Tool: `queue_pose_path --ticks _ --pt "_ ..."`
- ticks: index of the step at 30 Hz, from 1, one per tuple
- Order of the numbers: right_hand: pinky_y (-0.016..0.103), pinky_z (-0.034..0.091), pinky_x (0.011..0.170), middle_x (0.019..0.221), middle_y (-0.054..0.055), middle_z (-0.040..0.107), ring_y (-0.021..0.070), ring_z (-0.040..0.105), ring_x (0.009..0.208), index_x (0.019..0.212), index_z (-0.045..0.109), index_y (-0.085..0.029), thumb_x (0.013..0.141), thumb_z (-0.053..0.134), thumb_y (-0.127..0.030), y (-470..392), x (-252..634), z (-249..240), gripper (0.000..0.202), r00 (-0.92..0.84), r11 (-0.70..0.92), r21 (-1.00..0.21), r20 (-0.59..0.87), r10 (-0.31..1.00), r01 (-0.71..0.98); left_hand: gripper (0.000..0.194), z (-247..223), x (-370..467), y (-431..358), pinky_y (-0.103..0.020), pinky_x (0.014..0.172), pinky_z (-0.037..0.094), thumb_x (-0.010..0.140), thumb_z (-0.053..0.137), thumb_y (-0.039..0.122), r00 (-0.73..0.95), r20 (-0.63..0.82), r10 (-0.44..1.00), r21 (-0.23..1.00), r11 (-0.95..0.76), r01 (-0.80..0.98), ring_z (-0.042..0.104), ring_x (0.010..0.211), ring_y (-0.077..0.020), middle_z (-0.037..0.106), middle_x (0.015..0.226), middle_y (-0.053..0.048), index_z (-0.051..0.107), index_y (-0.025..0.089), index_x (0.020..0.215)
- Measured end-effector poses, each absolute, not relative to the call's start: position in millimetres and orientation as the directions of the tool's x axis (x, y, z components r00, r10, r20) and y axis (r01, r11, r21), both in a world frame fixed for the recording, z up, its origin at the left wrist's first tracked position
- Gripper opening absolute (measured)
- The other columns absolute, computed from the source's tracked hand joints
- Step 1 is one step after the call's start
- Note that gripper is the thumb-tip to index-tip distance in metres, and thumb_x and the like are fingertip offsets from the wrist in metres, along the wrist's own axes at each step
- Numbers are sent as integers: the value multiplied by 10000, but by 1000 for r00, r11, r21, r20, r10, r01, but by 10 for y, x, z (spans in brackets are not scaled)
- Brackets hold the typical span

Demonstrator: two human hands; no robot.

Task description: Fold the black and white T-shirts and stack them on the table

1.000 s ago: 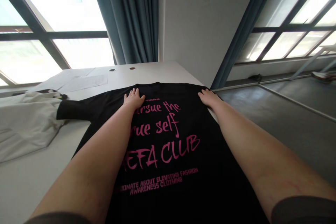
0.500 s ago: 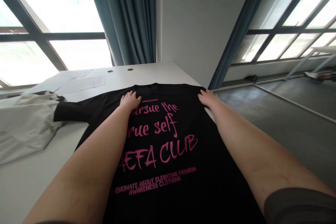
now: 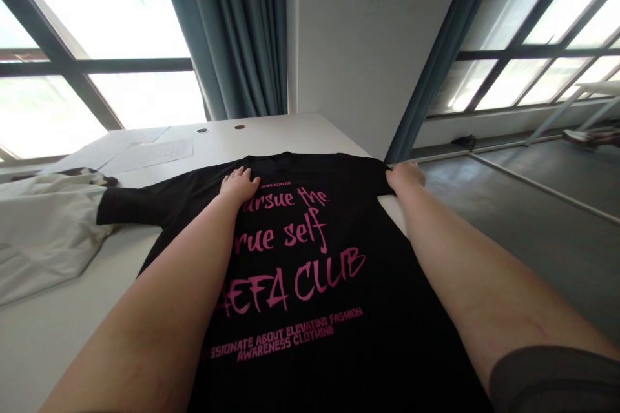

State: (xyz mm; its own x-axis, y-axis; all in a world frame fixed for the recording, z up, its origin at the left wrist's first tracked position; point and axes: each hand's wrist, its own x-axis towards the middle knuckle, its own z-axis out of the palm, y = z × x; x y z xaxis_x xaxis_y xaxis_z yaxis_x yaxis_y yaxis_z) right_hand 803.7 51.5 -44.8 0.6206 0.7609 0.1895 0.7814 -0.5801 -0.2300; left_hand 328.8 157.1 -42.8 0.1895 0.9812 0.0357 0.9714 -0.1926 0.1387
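A black T-shirt [image 3: 329,297] with pink lettering lies spread on a white table [image 3: 43,342], its collar at the far end. My left hand [image 3: 241,184] rests flat on the upper left part of the shirt, fingers stretched out and a little apart. At the table's right edge, my right hand [image 3: 405,177] is closed on the shirt's right sleeve, with its fingertips mostly hidden. The left sleeve [image 3: 126,205] reaches out flat to the left.
A crumpled whitish garment [image 3: 46,226] lies at the left, touching the black sleeve. Behind it are printed sheets of paper [image 3: 155,153]. Beyond the table stand a blue-grey curtain [image 3: 237,32] and a wall pillar [image 3: 368,45]. Grey floor [image 3: 513,206] drops away on the right.
My right hand has slid to the right from the shirt's shoulder onto the sleeve, and its fingers have curled closed. The left hand stays in place.
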Motion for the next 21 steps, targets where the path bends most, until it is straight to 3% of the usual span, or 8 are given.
queue_pose_path --ticks 3,6,9,12,16,19,21 --pt "537 345 1228 1362 254 675 402 511 1395 1236 789 -86 964 544 -267 459 7987 -391 409 506 -440 -257 319 802 860 768 -413 3291 1554 -510 1324 202 1035 300 596 192 33 981 134 -195 972 229 1636 -316 265 1767 -126 383 166 1666" --pt "544 418 1157 1307 227 702 396 577 1308 1305 738 -131 996 475 -283 425 7886 -297 434 527 -421 -324 407 746 847 766 -397 3296 1539 -511 1324 204 1038 300 590 190 28 981 133 -192 972 223 1638 -318 254 1770 -127 380 160 1667" --pt "533 493 1058 1224 221 726 392 654 1178 1433 604 -155 987 516 -293 410 7829 -238 475 615 -450 -444 367 698 775 767 -389 3298 1537 -513 1325 202 1037 299 589 189 25 982 133 -191 973 224 1638 -315 253 1770 -125 378 161 1669" --pt "493 532 1008 1252 195 712 363 676 1132 1485 522 -204 895 666 -253 398 7891 -241 609 664 -423 -573 312 679 702 780 -389 3297 1543 -515 1328 192 1033 302 596 190 23 981 135 -192 972 223 1638 -315 257 1769 -126 376 153 1670" --pt "436 609 808 1206 149 724 293 717 960 1462 533 -246 852 718 -225 369 8094 -221 638 680 -380 -820 16 733 428 788 -391 3301 1548 -516 1327 191 1030 309 603 187 21 982 137 -188 973 229 1636 -316 255 1770 -128 374 151 1672" --pt "395 615 658 1031 122 754 258 712 806 1302 649 -217 864 703 -201 323 8233 -155 441 575 -406 -872 -190 796 274 790 -394 3304 1550 -524 1326 191 1029 310 604 185 21 983 140 -186 973 230 1635 -320 249 1771 -130 370 151 1673" --pt "385 621 646 983 109 760 250 714 785 1247 682 -218 866 723 -183 288 8279 -116 386 516 -420 -882 -262 816 216 787 -399 3303 1555 -527 1324 195 1029 313 605 184 25 983 141 -185 972 236 1633 -327 250 1771 -128 376 154 1671"
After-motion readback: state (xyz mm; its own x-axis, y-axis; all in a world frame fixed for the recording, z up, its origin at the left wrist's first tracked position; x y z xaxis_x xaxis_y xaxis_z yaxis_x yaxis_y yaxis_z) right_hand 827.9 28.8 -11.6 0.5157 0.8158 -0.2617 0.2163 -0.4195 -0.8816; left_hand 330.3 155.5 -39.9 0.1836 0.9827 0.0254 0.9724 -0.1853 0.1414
